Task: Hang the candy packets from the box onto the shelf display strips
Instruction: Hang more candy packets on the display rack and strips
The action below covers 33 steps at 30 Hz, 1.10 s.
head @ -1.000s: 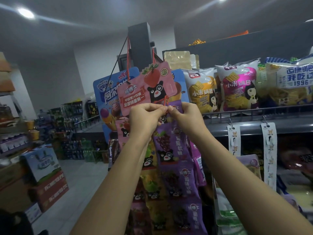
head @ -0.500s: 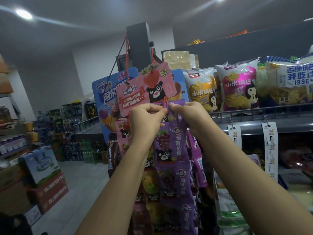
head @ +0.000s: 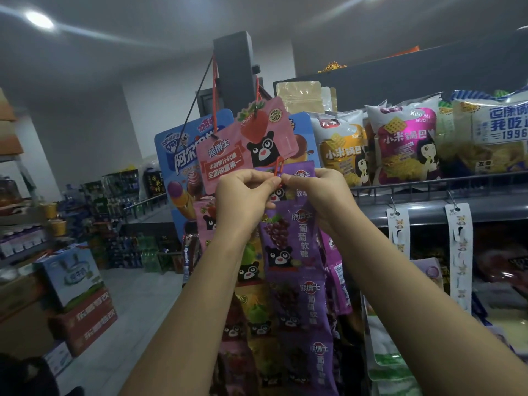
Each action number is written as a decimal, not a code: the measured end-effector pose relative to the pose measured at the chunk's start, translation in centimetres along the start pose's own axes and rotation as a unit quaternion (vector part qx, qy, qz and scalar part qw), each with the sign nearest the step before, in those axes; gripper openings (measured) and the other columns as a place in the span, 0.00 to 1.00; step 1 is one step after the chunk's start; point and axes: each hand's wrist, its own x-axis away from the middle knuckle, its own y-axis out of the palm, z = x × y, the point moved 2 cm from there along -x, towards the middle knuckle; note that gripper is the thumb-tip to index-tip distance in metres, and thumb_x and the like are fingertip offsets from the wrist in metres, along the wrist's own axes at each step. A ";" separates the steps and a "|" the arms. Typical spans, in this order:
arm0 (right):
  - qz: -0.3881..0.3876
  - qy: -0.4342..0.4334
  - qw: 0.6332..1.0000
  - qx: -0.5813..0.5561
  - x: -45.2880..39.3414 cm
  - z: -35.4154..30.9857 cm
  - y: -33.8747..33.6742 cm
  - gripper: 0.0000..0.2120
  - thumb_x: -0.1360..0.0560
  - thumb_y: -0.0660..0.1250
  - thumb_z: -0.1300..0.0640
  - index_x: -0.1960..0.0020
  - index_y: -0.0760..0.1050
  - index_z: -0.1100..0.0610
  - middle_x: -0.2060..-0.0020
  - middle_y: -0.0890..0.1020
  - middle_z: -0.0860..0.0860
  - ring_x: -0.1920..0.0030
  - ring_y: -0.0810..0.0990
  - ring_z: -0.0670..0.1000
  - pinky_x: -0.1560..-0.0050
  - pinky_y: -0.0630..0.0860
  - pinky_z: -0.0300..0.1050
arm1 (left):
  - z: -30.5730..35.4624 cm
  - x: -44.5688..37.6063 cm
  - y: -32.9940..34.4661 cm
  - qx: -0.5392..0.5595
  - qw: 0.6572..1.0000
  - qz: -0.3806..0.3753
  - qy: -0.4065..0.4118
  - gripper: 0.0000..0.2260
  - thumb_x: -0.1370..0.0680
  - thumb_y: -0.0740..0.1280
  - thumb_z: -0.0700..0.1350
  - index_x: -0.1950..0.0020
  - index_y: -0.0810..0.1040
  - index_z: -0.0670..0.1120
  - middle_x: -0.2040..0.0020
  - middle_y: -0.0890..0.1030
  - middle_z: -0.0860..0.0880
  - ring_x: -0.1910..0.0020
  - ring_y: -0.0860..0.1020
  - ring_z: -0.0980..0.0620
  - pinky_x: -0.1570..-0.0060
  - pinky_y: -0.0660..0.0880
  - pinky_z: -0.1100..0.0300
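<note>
Purple candy packet (head: 297,178) sits at the top of a hanging column of purple grape packets (head: 291,241), just under the pink bear header card (head: 245,147), beside the snack shelf (head: 428,187). Both hands meet at its upper edge by a red hook (head: 278,170). The left hand (head: 243,195) has thumb and forefinger pressed together in a pinching grip there; the right hand (head: 317,192) pinches the packet's top. Fingers hide the hanging hole, so whether hook and packet are engaged cannot be told. Lower packets blur into dimness.
</note>
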 end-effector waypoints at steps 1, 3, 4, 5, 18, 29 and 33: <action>-0.009 0.005 1.000 -0.004 0.0 0.0 0.1 0.04 0.28 0.71 0.64 0.57 0.80 0.65 0.69 0.79 0.57 0.64 0.80 0.58 0.59 0.80 0.54 | -0.1 0.0 0.0 0.006 1.000 0.001 -0.002 0.01 0.27 0.72 0.42 0.57 0.82 0.46 0.62 0.83 0.50 0.76 0.77 0.59 0.72 0.75 0.65; -0.009 -0.005 1.000 0.019 -0.2 -0.1 0.1 0.04 0.28 0.70 0.63 0.57 0.80 0.65 0.68 0.80 0.56 0.65 0.80 0.57 0.59 0.80 0.53 | -0.2 0.2 -0.1 0.011 1.000 0.004 -0.004 0.02 0.27 0.72 0.41 0.55 0.83 0.44 0.61 0.83 0.50 0.74 0.78 0.59 0.72 0.75 0.65; 0.000 -0.022 0.999 0.050 -0.3 -0.1 0.1 0.03 0.28 0.71 0.63 0.58 0.80 0.64 0.68 0.81 0.55 0.65 0.80 0.56 0.58 0.80 0.53 | -0.3 0.2 -0.1 0.009 1.000 0.006 -0.002 0.03 0.27 0.73 0.41 0.54 0.83 0.44 0.61 0.83 0.50 0.73 0.78 0.59 0.71 0.76 0.64; 0.011 -0.049 0.995 0.091 -0.4 -0.1 0.2 0.03 0.28 0.71 0.62 0.59 0.80 0.62 0.68 0.81 0.55 0.65 0.81 0.54 0.58 0.80 0.53 | -0.4 0.2 -0.1 0.006 1.000 0.007 -0.001 0.04 0.27 0.73 0.41 0.53 0.83 0.43 0.60 0.83 0.50 0.72 0.79 0.58 0.71 0.76 0.63; 0.015 -0.261 0.912 0.317 -0.5 0.7 -0.1 0.04 0.27 0.69 0.61 0.53 0.82 0.58 0.65 0.81 0.49 0.62 0.79 0.49 0.60 0.73 0.40 | -1.4 0.3 0.2 0.051 0.997 0.013 -0.056 0.04 0.27 0.73 0.42 0.61 0.82 0.49 0.69 0.80 0.53 0.78 0.75 0.59 0.71 0.73 0.65; 0.033 -0.237 0.933 0.268 -0.6 1.0 -0.3 0.03 0.27 0.70 0.60 0.55 0.82 0.59 0.65 0.83 0.52 0.62 0.81 0.52 0.59 0.77 0.47 | -1.8 0.4 0.3 0.054 0.996 0.022 -0.064 0.01 0.28 0.74 0.43 0.58 0.83 0.48 0.69 0.80 0.55 0.76 0.74 0.62 0.72 0.71 0.66; 0.014 -0.294 0.899 0.324 -0.8 0.6 -0.1 0.06 0.27 0.69 0.62 0.51 0.82 0.59 0.60 0.84 0.54 0.59 0.81 0.51 0.57 0.75 0.41 | -1.6 0.1 0.3 0.056 0.996 0.015 -0.068 0.03 0.28 0.74 0.42 0.61 0.82 0.49 0.72 0.79 0.55 0.78 0.73 0.60 0.73 0.71 0.67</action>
